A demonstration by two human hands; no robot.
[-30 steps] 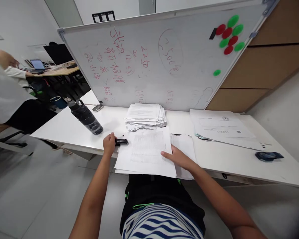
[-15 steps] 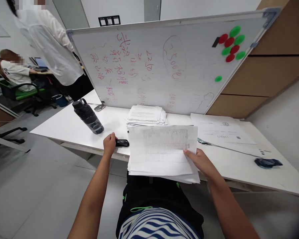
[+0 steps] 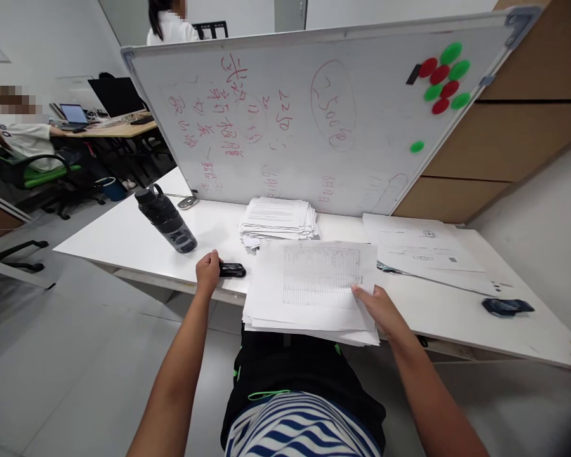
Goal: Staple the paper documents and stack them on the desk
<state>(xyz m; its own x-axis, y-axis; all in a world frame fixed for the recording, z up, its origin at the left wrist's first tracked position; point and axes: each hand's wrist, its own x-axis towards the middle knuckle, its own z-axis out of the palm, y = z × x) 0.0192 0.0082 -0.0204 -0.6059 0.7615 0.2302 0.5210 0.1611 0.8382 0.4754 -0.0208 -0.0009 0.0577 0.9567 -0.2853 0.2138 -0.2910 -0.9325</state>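
My left hand (image 3: pixel 208 273) is closed around the rear end of a black stapler (image 3: pixel 232 270) at the front edge of the white table. The stapler's nose points right, towards the papers. With my right hand (image 3: pixel 380 309) I grip a loose sheaf of papers (image 3: pixel 266 311) by its right side, thumb on top and fingers hidden beneath. A printed table of fine lines covers the top sheet, and the edges of the sheets are uneven. The sheaf overhangs the table edge above my lap. Just behind it lies a thick paper stack (image 3: pixel 278 219).
A dark water bottle (image 3: pixel 166 219) stands at the left. Behind the stack leans a whiteboard (image 3: pixel 295 127) with red writing and round magnets. Flat printed sheets (image 3: pixel 409 254) and a dark blue object (image 3: pixel 507 308) lie at the right. People are in the background.
The person standing at the left has moved right, behind the whiteboard. The top sheet of my sheaf has shifted slightly to the right. Both hands keep their grip.
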